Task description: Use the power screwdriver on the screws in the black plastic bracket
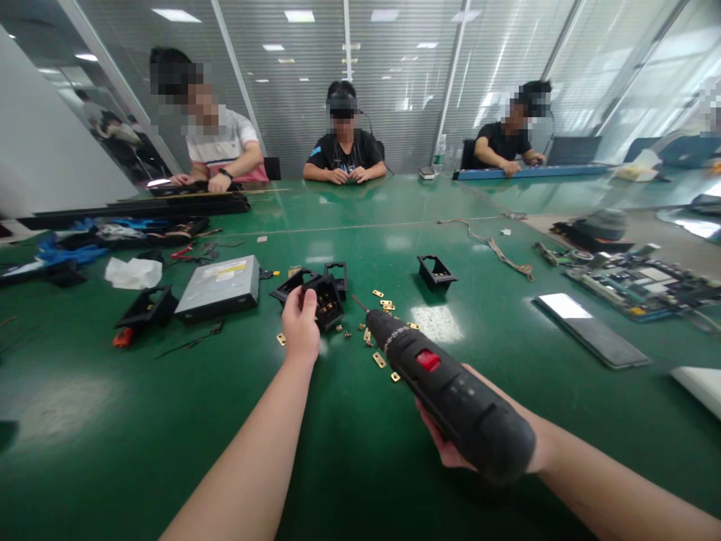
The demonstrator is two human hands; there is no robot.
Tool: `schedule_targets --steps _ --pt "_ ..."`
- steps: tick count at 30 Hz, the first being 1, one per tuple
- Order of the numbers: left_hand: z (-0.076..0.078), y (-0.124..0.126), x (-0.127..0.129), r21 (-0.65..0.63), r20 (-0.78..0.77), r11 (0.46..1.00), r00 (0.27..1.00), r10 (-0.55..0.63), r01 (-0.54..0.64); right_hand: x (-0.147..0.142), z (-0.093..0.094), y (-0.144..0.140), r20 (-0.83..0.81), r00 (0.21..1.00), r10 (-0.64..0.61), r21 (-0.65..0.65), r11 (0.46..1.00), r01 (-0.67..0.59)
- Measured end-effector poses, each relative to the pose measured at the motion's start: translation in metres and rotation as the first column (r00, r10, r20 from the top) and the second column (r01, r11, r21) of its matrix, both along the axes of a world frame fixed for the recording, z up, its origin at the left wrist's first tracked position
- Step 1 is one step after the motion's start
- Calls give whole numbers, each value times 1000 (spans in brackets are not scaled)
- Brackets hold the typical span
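My left hand (301, 323) is closed on a black plastic socket housing (330, 304) with brass-coloured parts inside, thumb along its near edge. My right hand (451, 443) grips a black cordless drill (451, 391) with a red switch on top. The drill's thin bit points left toward the housing and stands apart from it. Around the bit lie several small brass plates (379, 360) and screws (347, 335). Just behind my left hand are more black frames (336, 276), partly hidden by the held one. Another black frame (436, 272) stands farther right.
On the left lie a silver optical drive (219, 287), a black housing (147, 306) and a crumpled white bag (134, 273). To the right are a phone (591, 330), a circuit board (636, 282) and a cord (501, 255). Three people sit across the green table (349, 210).
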State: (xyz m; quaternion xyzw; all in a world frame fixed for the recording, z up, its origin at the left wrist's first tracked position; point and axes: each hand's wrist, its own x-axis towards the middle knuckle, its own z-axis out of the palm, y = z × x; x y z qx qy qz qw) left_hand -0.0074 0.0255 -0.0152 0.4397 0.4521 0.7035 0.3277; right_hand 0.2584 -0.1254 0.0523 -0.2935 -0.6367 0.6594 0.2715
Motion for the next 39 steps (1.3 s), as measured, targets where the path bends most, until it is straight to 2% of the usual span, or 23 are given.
schedule_targets --steps 3,5,8,10,13,15,17,20,25,29,33,39 --pt "4 -6 3 113 -142 992 989 -44 60 13 -12 -2 -99 987 -128 -100 988 118" --pt "3 -6 4 92 -131 994 991 -42 54 21 -19 -2 -164 967 -193 -124 977 174" --pt "0 -2 4 -19 16 999 999 44 -44 29 -26 0 -269 921 -283 -185 953 239" --pt "-1 2 4 -85 139 995 988 62 -50 32 -28 2 -311 895 -320 -236 938 253" --pt "2 6 5 -160 323 984 946 -21 76 34 -30 6 -336 876 -346 -280 925 258" --pt "4 6 7 -200 377 960 920 -108 194 33 -32 8 -337 872 -355 -296 919 260" --pt "4 6 7 -210 355 940 917 -183 269 33 -33 10 -338 868 -363 -310 914 261" --pt "0 7 7 -146 260 948 936 -239 283 34 -34 11 -338 865 -370 -325 909 262" --pt "-3 3 6 -38 37 974 974 -222 223 34 -33 11 -334 866 -372 -336 906 259" --pt "0 -1 7 -31 -124 969 961 -248 246 35 -33 11 -334 865 -375 -337 904 262" --pt "1 1 7 -41 -111 957 951 -289 286 36 -35 11 -336 864 -376 -338 904 263" --pt "2 2 4 -108 -96 962 961 -261 250 38 -36 11 -331 869 -367 -322 910 262"
